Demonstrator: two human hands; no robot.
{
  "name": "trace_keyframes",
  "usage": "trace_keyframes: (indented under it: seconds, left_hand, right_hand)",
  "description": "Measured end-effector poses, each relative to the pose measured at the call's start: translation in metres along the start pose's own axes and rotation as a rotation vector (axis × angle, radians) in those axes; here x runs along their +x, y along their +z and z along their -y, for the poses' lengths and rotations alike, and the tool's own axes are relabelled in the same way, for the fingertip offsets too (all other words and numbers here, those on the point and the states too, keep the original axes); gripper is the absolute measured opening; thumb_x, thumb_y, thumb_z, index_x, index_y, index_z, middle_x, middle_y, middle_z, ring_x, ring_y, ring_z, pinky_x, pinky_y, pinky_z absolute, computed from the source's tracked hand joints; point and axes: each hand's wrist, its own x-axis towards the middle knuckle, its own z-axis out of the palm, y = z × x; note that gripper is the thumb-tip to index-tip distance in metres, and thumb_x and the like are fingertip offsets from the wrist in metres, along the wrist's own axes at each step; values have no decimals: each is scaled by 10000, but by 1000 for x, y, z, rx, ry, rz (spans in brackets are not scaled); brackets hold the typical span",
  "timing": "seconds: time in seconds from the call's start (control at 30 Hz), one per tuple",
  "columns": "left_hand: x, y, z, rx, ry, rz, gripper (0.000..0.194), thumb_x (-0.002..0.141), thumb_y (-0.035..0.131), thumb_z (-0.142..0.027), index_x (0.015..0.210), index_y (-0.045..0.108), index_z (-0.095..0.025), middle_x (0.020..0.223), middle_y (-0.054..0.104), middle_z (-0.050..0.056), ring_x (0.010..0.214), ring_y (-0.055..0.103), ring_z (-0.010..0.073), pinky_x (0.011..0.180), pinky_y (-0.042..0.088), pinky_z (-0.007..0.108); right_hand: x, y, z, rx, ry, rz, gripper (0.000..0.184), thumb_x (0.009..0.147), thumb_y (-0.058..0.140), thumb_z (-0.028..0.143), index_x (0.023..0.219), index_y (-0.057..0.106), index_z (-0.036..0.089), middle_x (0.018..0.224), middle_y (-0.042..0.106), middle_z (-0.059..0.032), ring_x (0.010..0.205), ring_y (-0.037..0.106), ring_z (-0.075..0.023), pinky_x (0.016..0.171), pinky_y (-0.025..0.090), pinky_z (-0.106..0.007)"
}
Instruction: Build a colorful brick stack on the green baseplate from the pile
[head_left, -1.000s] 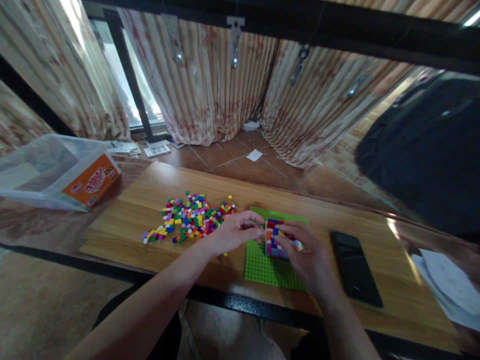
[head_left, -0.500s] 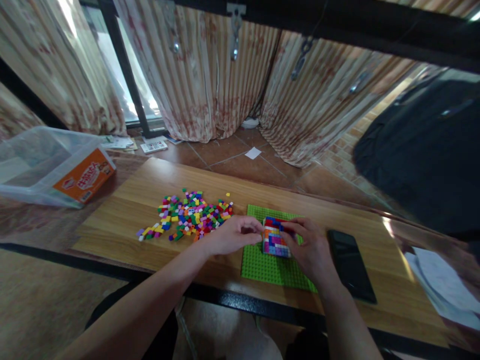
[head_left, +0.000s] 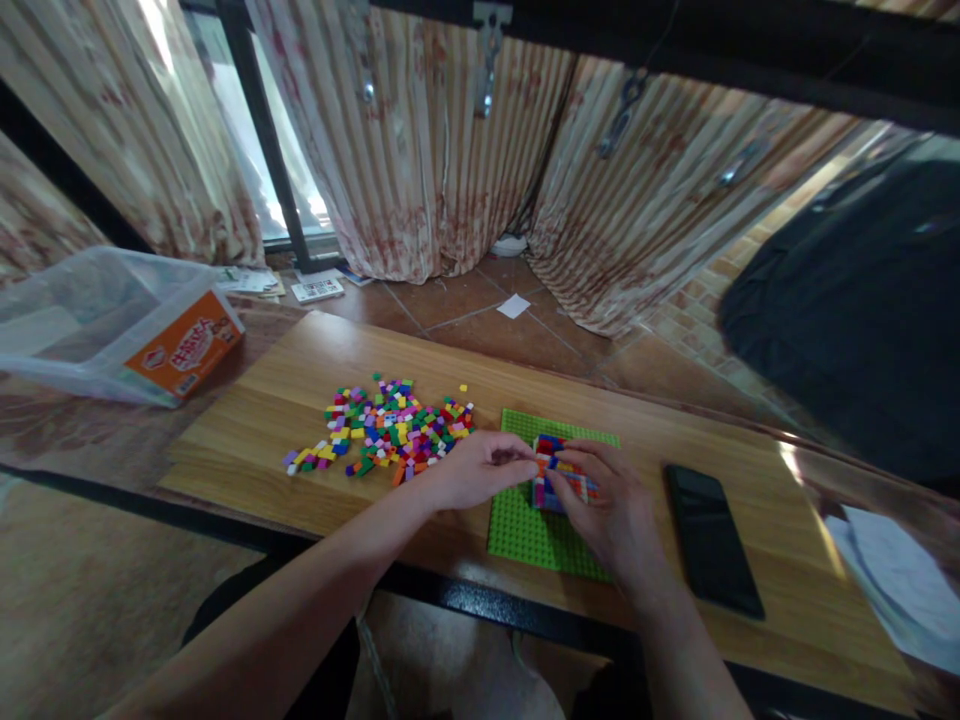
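Note:
A small multicoloured build of toy bricks (head_left: 541,492) stands on a green studded baseplate (head_left: 514,540). My left hand (head_left: 487,470) reaches its left edge, thumb and forefinger pinched together; whatever sits between the tips is too small to make out. Over the build's right side, my right hand (head_left: 615,500) curls its fingers round the bricks, thumb in front and forefinger behind, hiding much of them. Red and blue bricks show along the far edge of the build. Left of the baseplate lies a spread pile of loose toy bricks (head_left: 397,425) in many colours.
A black phone (head_left: 712,540) lies right of the baseplate on the wooden board (head_left: 262,400). At the far left stands a clear plastic bin (head_left: 97,330) with an orange label. White papers (head_left: 892,570) rest at the right. Curtains (head_left: 420,150) hang beyond the table.
My right hand has shifted left across the build, its fingertips now close to those of my left hand. My left fingers have closed to a pinch. The whole view has shifted slightly.

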Motion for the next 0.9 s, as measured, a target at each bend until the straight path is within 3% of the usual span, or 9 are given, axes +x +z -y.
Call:
trace_keyframes:
  seconds: [0.2, 0.6, 0.73, 0.9]
  left_hand:
    - [1, -1, 2, -6, -11, -10, 194, 798, 628, -306, 770, 672, -119, 645, 573, -21, 612, 476, 90, 591, 369, 216]
    - [-1, -1, -2, -259, -80, 30, 235, 819, 610, -330, 729, 645, -115, 612, 563, -13, 580, 491, 77, 588, 382, 217]
    - [1, 1, -1, -259, -123, -40, 174, 832, 571, -242, 899, 666, -113, 727, 633, 15, 575, 507, 71, 589, 399, 219]
    - [5, 4, 7, -108, -139, -86, 306, 836, 536, -191, 1118, 634, -126, 730, 622, 8, 558, 482, 82, 543, 369, 216]
  right_hand:
    - [-1, 13, 20, 10, -39, 40, 167, 850, 613, 310, 980, 687, 236, 1042, 684, -70, 999, 622, -228, 909, 491, -446]
    - [3, 3, 23, 290, 81, 30, 159, 857, 613, 314, 990, 694, 283, 1057, 675, -48, 1001, 637, -204, 898, 511, -411]
    - [4, -4, 6, 226, 167, -36, 145, 853, 616, 319, 952, 698, 252, 1030, 664, -55, 969, 635, -203, 875, 513, -401]
    - [5, -8, -15, 70, 175, -54, 163, 846, 613, 333, 904, 709, 214, 990, 657, -76, 932, 625, -221, 861, 502, -428]
